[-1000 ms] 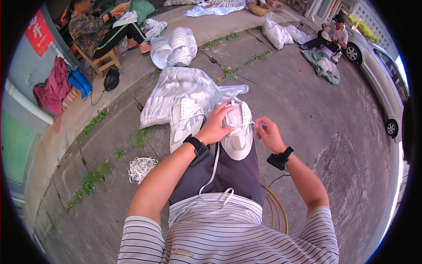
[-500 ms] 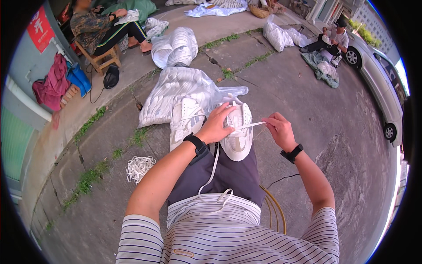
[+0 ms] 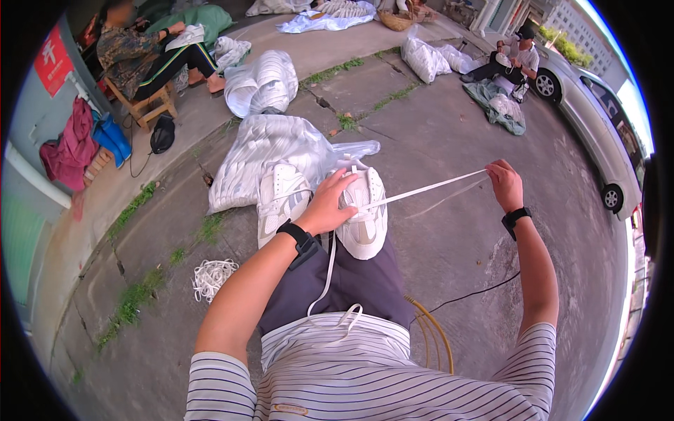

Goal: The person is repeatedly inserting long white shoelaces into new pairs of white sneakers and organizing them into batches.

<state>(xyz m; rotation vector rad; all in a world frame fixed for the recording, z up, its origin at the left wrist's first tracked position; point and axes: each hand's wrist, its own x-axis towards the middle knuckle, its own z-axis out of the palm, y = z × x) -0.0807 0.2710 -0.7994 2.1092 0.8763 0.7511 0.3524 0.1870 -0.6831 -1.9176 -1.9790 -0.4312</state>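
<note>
A white sneaker (image 3: 363, 235) with grey and beige panels rests on my lap, its toe toward me. My left hand (image 3: 327, 205) grips the side of this shoe, thumb near the lower eyelets. Out to the right, my right hand (image 3: 504, 184) pinches a white shoelace (image 3: 428, 188), which runs taut from the shoe's lower eyelets. A second, fainter strand trails below it. To the left lies the other white sneaker (image 3: 277, 210), also toe toward me, with a lace across its front. Its right side is partly behind my left hand and wrist.
Past the shoes sits a clear bag of white shoes (image 3: 263, 151). A heap of white laces (image 3: 213, 278) lies on the ground at left, and a yellow hose (image 3: 435, 326) curves at right. One person (image 3: 133, 59) sits far left, another (image 3: 516, 59) far right beside a silver car (image 3: 597, 119).
My right hand has moved outward to the right and slightly up, drawing a much longer stretch of lace from the shoe. My left hand stays on the shoe; the whole view has shifted slightly.
</note>
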